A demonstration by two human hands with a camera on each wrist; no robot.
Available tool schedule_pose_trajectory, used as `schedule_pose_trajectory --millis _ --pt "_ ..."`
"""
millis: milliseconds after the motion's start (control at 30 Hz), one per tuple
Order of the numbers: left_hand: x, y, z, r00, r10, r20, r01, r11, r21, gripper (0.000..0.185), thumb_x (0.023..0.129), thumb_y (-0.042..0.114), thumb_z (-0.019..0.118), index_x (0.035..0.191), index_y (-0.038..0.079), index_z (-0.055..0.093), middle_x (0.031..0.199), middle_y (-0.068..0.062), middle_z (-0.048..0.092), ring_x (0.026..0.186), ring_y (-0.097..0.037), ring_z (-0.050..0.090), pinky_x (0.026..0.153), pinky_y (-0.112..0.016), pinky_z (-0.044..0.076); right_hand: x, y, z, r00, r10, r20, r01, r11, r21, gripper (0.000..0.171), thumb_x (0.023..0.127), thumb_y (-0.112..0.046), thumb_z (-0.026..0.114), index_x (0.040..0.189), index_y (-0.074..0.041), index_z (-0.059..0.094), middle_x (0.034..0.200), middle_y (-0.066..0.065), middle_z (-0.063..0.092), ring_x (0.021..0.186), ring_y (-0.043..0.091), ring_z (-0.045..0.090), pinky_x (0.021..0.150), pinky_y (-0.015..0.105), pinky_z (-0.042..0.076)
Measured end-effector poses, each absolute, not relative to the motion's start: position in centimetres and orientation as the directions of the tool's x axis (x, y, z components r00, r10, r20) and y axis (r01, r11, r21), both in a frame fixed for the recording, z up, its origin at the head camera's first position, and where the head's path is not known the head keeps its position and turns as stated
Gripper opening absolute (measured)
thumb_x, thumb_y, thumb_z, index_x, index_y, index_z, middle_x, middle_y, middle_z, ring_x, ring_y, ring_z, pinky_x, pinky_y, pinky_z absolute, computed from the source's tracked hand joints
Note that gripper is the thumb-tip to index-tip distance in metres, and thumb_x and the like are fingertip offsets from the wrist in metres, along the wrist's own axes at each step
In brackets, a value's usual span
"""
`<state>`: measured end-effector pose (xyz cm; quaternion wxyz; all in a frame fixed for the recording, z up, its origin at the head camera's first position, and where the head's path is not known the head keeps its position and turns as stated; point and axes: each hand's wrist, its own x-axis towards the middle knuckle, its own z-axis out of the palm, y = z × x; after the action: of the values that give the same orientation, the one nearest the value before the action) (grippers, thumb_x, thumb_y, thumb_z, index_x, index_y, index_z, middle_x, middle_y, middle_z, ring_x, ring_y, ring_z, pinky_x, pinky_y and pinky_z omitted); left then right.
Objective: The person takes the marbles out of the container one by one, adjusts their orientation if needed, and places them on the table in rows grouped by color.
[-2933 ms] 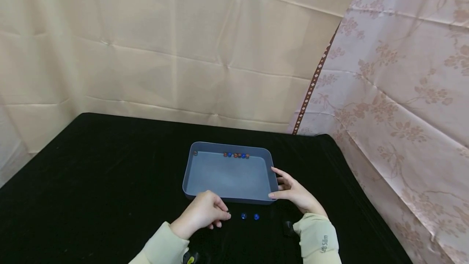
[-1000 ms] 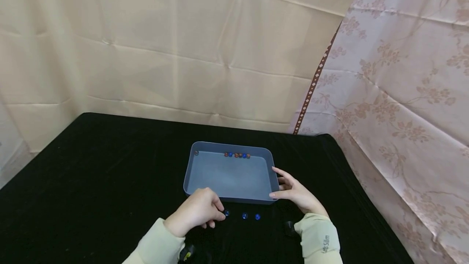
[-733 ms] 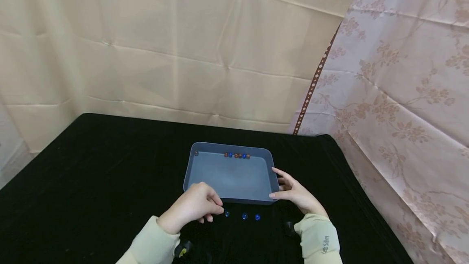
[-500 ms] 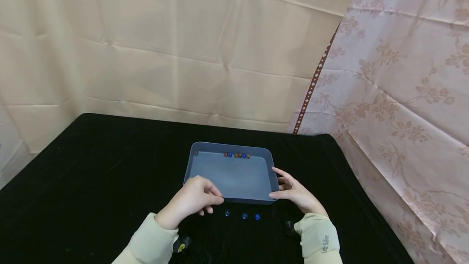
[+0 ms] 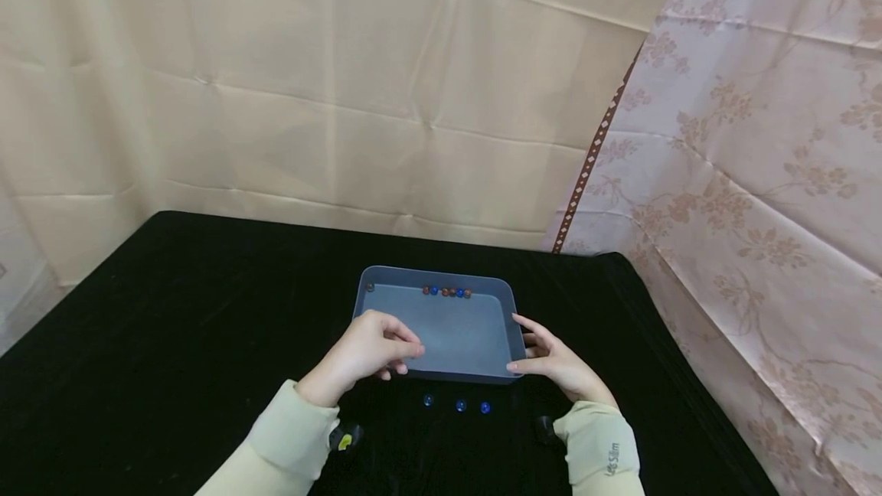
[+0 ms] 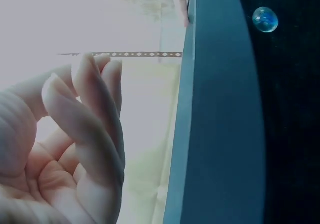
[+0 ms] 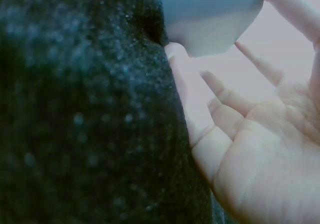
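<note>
A shallow blue-grey tray lies on the black-covered table. Along its far wall sits a row of blue and brownish marbles, with a single brownish marble at the far left corner. In front of the tray, three blue marbles are spaced out on the cloth. My left hand hovers over the tray's near left part, fingers curled and fingertips together; I cannot tell whether they hide something small. At the tray's right side my right hand rests thumb and forefinger against the rim, fingers spread.
The black table cloth spreads around the tray. A cream curtain hangs behind the table, and a pink floral curtain stands along the right side. Each wrist carries a small dark device.
My left hand has drawn back from the leftmost blue marble, bringing it into view, then risen and moved forward over the tray's near rim. The right hand has stayed at the tray.
</note>
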<state>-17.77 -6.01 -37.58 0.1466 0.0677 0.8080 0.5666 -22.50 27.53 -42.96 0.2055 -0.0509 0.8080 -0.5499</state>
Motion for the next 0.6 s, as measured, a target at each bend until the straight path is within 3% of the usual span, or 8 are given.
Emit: schedule_pose_trajectory --millis 367,600 --pt "-19.5 -5.7 -36.9 -0.962 0.236 -0.138 -0.059 0.315 0.947 0.014 0.091 0.019 0.072 0.098 0.006 0.072 0.091 -0.01 0.071 0.075 -0.023 0.066 0.055 -0.024 0.051 -22.4 27.6 -42.9 -0.905 -0.324 -0.277 0.141 0.385 -0.912 0.081 0.088 -0.016 0.073 0.156 -0.021 0.028 0.148 0.023 0.038 0.12 0.031 0.053 0.103 0.047 0.043" --pt "-21.0 -5.5 -36.5 -0.976 0.181 -0.124 -0.067 0.295 0.953 0.017 0.092 0.021 0.071 0.101 0.007 0.072 0.094 -0.009 0.07 0.074 -0.021 0.066 0.057 -0.025 0.052 -22.4 27.7 -42.8 -0.902 -0.33 -0.277 0.139 0.387 -0.912 0.081 0.089 -0.017 0.072 0.156 -0.021 0.027 0.148 0.024 0.037 0.119 0.031 0.053 0.102 0.046 0.044"
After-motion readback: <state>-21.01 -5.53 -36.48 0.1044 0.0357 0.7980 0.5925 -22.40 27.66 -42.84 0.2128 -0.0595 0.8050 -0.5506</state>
